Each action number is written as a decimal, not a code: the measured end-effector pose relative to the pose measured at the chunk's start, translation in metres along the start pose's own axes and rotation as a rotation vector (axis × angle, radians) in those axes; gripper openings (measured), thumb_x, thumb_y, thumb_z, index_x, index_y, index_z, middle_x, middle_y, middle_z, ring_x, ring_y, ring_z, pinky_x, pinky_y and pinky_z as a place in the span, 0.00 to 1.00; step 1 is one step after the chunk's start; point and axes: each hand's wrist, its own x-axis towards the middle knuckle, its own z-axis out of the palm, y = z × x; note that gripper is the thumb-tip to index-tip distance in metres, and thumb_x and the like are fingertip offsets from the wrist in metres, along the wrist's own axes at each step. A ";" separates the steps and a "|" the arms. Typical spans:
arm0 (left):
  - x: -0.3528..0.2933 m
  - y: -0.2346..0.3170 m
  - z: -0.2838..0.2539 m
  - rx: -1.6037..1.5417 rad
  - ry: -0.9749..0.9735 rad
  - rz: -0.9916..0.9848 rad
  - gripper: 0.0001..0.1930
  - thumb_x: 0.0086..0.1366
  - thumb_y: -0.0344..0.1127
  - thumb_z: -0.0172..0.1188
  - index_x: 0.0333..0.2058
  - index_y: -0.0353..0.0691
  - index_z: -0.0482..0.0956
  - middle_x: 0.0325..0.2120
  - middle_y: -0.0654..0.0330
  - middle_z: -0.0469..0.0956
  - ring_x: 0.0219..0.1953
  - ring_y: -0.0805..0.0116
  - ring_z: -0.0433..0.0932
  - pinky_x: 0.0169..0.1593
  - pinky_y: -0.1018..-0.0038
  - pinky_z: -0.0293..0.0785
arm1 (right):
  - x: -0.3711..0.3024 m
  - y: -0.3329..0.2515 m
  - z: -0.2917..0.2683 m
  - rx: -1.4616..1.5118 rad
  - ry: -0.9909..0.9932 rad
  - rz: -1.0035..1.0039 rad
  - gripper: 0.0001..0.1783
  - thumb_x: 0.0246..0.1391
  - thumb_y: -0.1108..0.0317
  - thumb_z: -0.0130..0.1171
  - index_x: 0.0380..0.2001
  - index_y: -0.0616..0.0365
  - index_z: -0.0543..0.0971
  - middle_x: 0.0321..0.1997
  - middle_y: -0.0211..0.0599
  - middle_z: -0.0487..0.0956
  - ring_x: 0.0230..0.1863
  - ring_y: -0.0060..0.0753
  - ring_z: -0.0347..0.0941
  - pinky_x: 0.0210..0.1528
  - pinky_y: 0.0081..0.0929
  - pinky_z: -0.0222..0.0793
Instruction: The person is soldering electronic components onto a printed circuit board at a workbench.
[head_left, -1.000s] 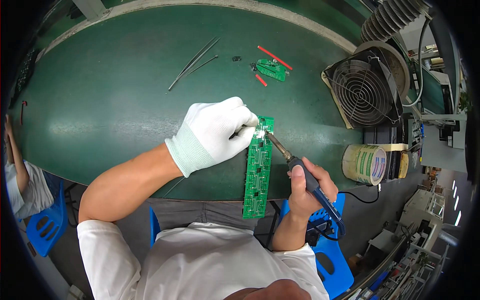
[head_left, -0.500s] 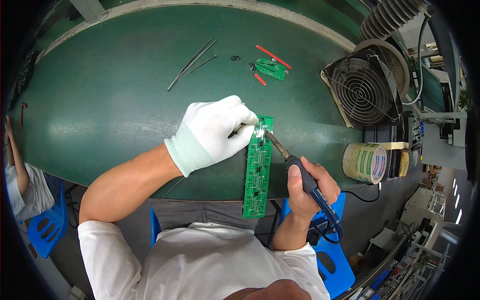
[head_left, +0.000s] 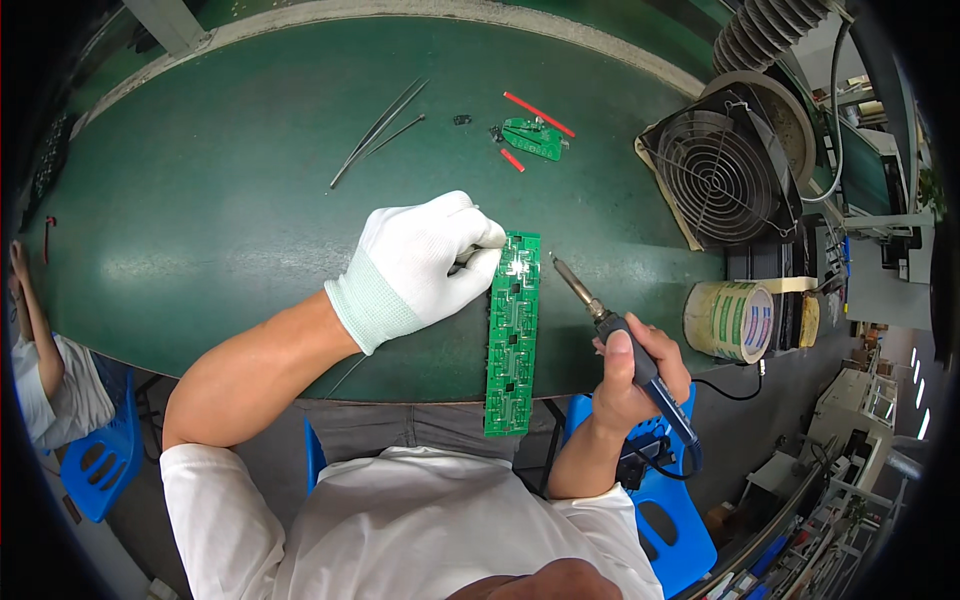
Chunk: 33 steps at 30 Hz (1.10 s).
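Note:
My left hand (head_left: 435,260), in a white knit glove, is closed in a pinch beside the upper left edge of a long green circuit board (head_left: 512,340). A thin wire (head_left: 346,377) shows below its cuff and seems to run up into the grip; the fingertips hide its end. Dark chips sit along the board, and its lower end juts past the table edge. In my bare right hand (head_left: 640,375) is a blue-handled soldering iron (head_left: 590,295), gripped like a pen. Its tip is apart from the board, just right of the upper end.
Tweezers (head_left: 375,135) and a small green board (head_left: 533,138) with red tube pieces (head_left: 540,114) lie farther back. On the right stand a black fan (head_left: 712,180) and a tape roll (head_left: 728,322). Another person's arm (head_left: 38,320) shows at far left.
My right hand has drawn the soldering iron back to the right, so its tip has left the board. My left hand stays beside the board's upper end, still pinched.

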 end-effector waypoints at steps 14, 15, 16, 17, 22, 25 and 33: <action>0.004 0.004 -0.002 -0.106 -0.002 -0.127 0.04 0.55 0.27 0.61 0.31 0.40 0.79 0.24 0.64 0.75 0.18 0.71 0.68 0.25 0.75 0.66 | -0.006 0.023 0.005 0.299 0.148 0.193 0.14 0.52 0.69 0.61 0.39 0.69 0.79 0.21 0.42 0.78 0.17 0.29 0.72 0.20 0.18 0.66; 0.004 0.004 -0.002 -0.134 0.000 -0.177 0.05 0.56 0.26 0.61 0.32 0.39 0.80 0.25 0.64 0.76 0.19 0.71 0.69 0.26 0.75 0.67 | -0.005 0.023 0.006 0.338 0.168 0.232 0.14 0.53 0.69 0.60 0.40 0.69 0.79 0.22 0.42 0.78 0.17 0.29 0.72 0.20 0.18 0.66; 0.005 0.004 -0.003 -0.161 0.002 -0.227 0.06 0.56 0.25 0.60 0.33 0.38 0.80 0.26 0.63 0.77 0.20 0.70 0.70 0.27 0.75 0.68 | -0.005 0.023 0.007 0.376 0.189 0.271 0.14 0.54 0.69 0.60 0.41 0.70 0.78 0.22 0.42 0.78 0.18 0.29 0.72 0.20 0.18 0.66; 0.005 0.004 -0.003 -0.188 0.003 -0.276 0.06 0.57 0.25 0.59 0.34 0.37 0.80 0.27 0.62 0.78 0.21 0.70 0.71 0.28 0.75 0.69 | -0.005 0.023 0.007 0.416 0.210 0.311 0.14 0.55 0.70 0.59 0.42 0.70 0.78 0.22 0.43 0.78 0.18 0.29 0.72 0.20 0.18 0.66; 0.002 -0.008 0.004 -0.221 0.032 -0.084 0.10 0.60 0.21 0.55 0.40 0.32 0.79 0.32 0.58 0.78 0.25 0.73 0.70 0.32 0.79 0.69 | -0.005 0.024 0.005 0.470 0.211 0.350 0.14 0.58 0.69 0.57 0.43 0.69 0.78 0.22 0.43 0.78 0.19 0.29 0.72 0.20 0.18 0.66; 0.001 -0.014 0.004 -0.203 -0.015 -0.059 0.12 0.59 0.21 0.54 0.42 0.31 0.79 0.33 0.57 0.78 0.25 0.73 0.70 0.33 0.78 0.69 | -0.003 0.022 0.005 0.481 0.226 0.372 0.15 0.58 0.69 0.58 0.43 0.69 0.78 0.22 0.43 0.78 0.19 0.29 0.73 0.20 0.18 0.66; 0.003 -0.005 -0.002 -0.084 -0.107 -0.059 0.16 0.57 0.22 0.55 0.44 0.36 0.80 0.37 0.58 0.80 0.26 0.66 0.74 0.33 0.75 0.72 | -0.001 0.018 0.007 0.473 0.261 0.414 0.16 0.58 0.68 0.58 0.44 0.69 0.78 0.22 0.42 0.78 0.20 0.28 0.73 0.20 0.17 0.66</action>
